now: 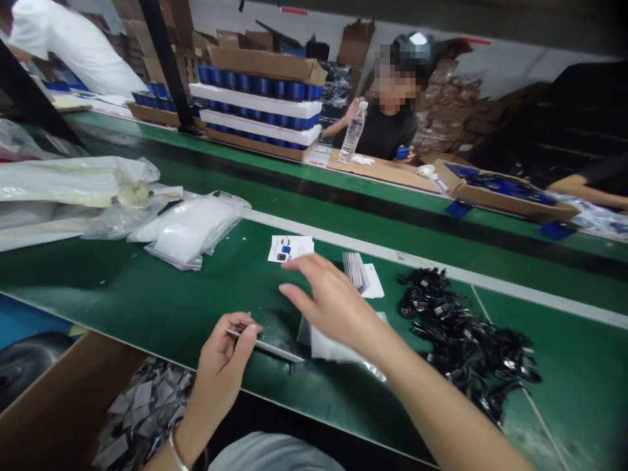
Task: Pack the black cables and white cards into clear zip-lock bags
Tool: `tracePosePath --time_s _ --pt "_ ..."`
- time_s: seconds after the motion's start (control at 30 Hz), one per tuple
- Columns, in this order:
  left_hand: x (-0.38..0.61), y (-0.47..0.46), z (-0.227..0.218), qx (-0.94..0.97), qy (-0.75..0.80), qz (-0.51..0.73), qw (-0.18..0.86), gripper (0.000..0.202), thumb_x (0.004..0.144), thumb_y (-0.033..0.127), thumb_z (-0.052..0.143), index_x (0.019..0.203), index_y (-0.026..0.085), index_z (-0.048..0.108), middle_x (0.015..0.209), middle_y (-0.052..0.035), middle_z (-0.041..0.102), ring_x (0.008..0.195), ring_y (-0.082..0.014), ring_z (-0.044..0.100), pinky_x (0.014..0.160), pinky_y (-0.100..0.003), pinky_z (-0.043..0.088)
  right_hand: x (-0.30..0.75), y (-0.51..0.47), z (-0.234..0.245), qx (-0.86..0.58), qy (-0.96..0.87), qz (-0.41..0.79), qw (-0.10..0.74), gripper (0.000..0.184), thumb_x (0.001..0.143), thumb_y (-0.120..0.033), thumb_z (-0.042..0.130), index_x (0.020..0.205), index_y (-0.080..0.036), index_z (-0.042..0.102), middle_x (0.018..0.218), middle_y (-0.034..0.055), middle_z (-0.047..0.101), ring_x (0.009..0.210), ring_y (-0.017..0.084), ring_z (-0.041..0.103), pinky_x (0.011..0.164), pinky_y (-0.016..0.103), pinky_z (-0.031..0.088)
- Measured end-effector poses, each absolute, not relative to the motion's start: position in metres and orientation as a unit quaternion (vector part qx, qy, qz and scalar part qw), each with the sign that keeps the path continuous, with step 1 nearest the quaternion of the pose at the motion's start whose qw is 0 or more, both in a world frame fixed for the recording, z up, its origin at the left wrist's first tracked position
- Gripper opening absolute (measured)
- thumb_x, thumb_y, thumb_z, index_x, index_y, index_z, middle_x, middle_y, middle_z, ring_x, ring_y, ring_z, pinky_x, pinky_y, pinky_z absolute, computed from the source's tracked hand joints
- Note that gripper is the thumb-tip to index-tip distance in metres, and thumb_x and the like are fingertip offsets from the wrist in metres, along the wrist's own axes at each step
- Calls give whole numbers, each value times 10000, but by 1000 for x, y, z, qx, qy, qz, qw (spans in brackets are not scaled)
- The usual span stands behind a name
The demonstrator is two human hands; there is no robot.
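Observation:
My left hand [226,350] pinches a thin, flat, pale piece [275,352], seen nearly edge-on, which looks like a folded leaflet. Above the green table, my right hand [326,297] is open, thumb and fingers apart and nothing between them. Its fingertips are close to a printed white leaflet [289,247] with small product pictures; whether they touch cannot be told. Beneath the right wrist lie clear plastic bags [324,347], partly hidden by the arm. Just behind that hand are a row of folded leaflets [354,271] and a white card [373,281].
Coiled black cables [461,333] are heaped at right. Filled plastic bags [196,222] lie at left. Below the table edge, a cardboard box [63,392] holds many small packets. Across the line, a person [390,124] sits behind a water bottle [354,131] and stacked trays of blue items [260,118].

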State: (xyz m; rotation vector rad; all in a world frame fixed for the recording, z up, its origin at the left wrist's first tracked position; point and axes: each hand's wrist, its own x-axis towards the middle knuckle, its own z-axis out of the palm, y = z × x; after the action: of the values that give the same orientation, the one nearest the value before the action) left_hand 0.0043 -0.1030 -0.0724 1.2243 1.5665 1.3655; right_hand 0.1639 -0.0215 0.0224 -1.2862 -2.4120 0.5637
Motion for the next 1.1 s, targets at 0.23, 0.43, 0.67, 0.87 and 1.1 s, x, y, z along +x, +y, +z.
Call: tracePosePath --time_s 0.23,0.43,0.67,0.87,1.1 --pt "1 -103 -81 482 594 532 364 231 825 438 524 798 209 545 766 -23 608 933 -211 578 808 -295 437 132 104 11 -466 -877 86 -77 303 891 -280 556 1166 -157 528 1171 86 559 975 221 588 804 419 502" --pt "-1 -106 -81 494 584 525 373 186 853 395 499 817 217 542 788 -18 603 985 -209 556 805 -283 431 127 121 4 -485 -855 63 -173 285 900 -282 540 1159 -162 532 1160 80 564 956 211 594 792 408 509" --pt "-2 -107 -82 500 575 529 373 167 862 379 493 812 224 532 779 -2 590 975 -191 551 867 -293 408 123 115 6 -495 -838 53 -222 286 900 -283 541 1159 -161 532 1161 80 563 959 212 594 794 410 507" --pt "0 -108 -84 498 574 532 372 158 864 375 496 830 225 529 783 -2 595 981 -195 549 876 -307 409 126 109 4 -495 -837 88 -216 290 897 -283 545 1161 -162 530 1157 78 565 958 213 595 790 408 509" --pt "0 -108 -86 489 577 542 365 178 856 386 512 839 212 549 816 -25 602 1012 -223 555 911 -360 411 130 91 1 -509 -834 163 -141 287 898 -281 545 1159 -162 532 1161 81 562 961 213 593 794 407 507"
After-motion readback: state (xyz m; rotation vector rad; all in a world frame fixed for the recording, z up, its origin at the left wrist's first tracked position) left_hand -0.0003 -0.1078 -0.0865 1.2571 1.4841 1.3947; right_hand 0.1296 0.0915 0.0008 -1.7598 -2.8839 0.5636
